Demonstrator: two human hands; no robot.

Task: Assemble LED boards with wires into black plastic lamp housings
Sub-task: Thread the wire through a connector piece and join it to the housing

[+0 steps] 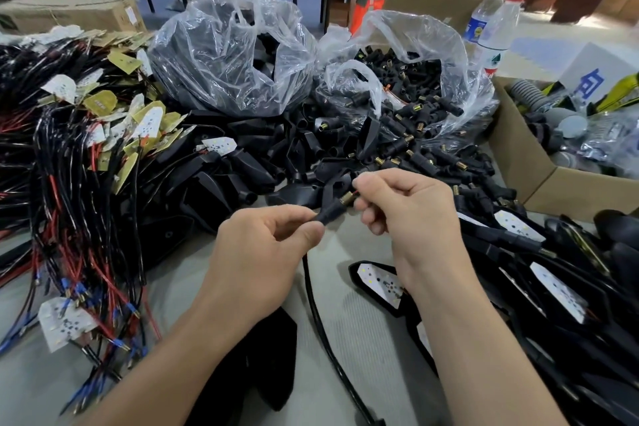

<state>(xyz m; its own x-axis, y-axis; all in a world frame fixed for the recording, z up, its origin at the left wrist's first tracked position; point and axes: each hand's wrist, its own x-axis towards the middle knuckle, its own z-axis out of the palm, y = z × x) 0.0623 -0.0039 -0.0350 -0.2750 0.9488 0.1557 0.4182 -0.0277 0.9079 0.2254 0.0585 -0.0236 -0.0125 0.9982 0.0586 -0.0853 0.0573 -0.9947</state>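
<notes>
My left hand [266, 245] pinches a small black stem connector [332, 210] with a brass threaded tip, held above the table. My right hand [408, 204] pinches thin red wires [353, 191] right at that brass tip. A black cable [316, 308] hangs down from the connector between my forearms. A black lamp housing with a white LED board [377, 282] in it lies just under my right wrist. To the left lies a heap of LED boards with wires [86, 156]. Empty black housings [242, 162] are piled beyond my hands.
Two clear plastic bags stand behind the pile: one with housings [224, 55], one with brass-tipped connectors [411, 90]. A cardboard box [532, 169] of grey parts is at right, two bottles [494, 31] behind it. Finished lamps [553, 284] lie at right.
</notes>
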